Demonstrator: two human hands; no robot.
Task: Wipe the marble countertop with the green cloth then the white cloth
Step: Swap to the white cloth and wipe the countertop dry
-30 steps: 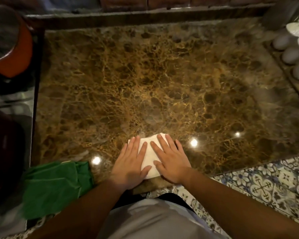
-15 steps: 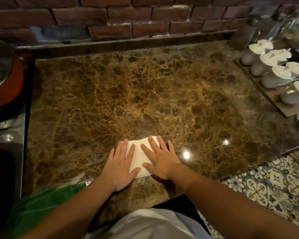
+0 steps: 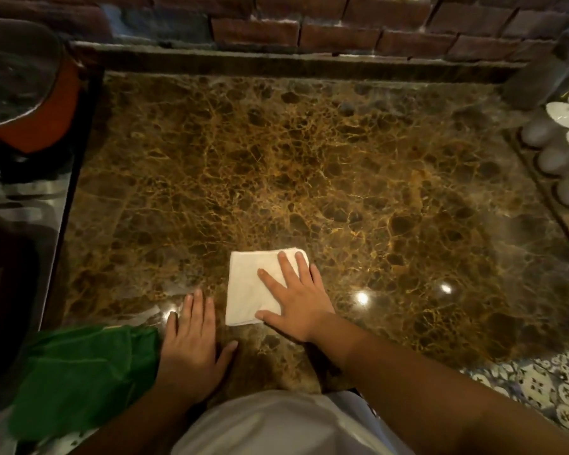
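One hand has left the white cloth (image 3: 260, 287): the left hand (image 3: 194, 343) now lies flat on the marble countertop (image 3: 309, 175) beside it, while the right hand (image 3: 296, 297), fingers spread, presses it alone, ready to wipe.

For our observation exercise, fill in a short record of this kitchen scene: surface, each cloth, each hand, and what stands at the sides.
surface: brown veined marble countertop, glossy, with light glints
white cloth: white cloth folded, flat on the marble near the front edge
green cloth: green cloth crumpled at the front left corner
right hand: right hand flat, palm down on the white cloth
left hand: left hand flat on bare marble, off both cloths
right side: white cups on a tray
back: brick wall
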